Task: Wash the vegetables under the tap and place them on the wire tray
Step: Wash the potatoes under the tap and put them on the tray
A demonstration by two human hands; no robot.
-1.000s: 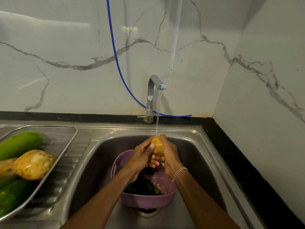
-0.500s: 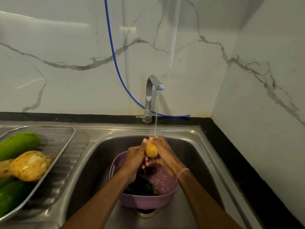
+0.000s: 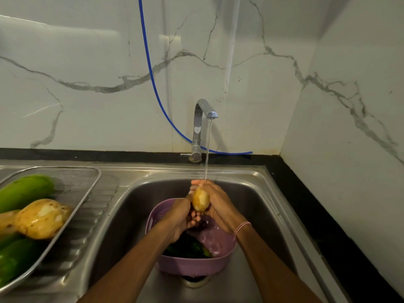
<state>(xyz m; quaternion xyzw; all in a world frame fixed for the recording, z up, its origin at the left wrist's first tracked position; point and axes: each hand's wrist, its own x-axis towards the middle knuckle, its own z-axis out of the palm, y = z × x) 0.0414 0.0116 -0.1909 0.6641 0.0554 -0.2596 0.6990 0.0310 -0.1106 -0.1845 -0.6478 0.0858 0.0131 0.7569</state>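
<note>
A small yellow potato (image 3: 200, 202) is held upright between my left hand (image 3: 180, 215) and my right hand (image 3: 218, 204), over the steel sink (image 3: 258, 193). Water runs from the chrome tap (image 3: 202, 119) onto my right fingers above the potato. Under my hands a purple plastic colander (image 3: 209, 261) stands on the sink floor with dark green vegetables (image 3: 188, 248) in it. On the draining board at the left the wire tray (image 3: 87, 184) holds a large yellow potato (image 3: 41, 218) and green vegetables (image 3: 24, 191).
A blue hose (image 3: 150, 68) hangs down the marble wall and runs behind the tap. A black counter strip (image 3: 317, 215) borders the sink on the right, with a white wall close beside it. The drain (image 3: 193, 281) shows below the colander.
The potato has turned upright between my hands, and both hands have shifted slightly left and back under the stream. The tray's contents have not moved.
</note>
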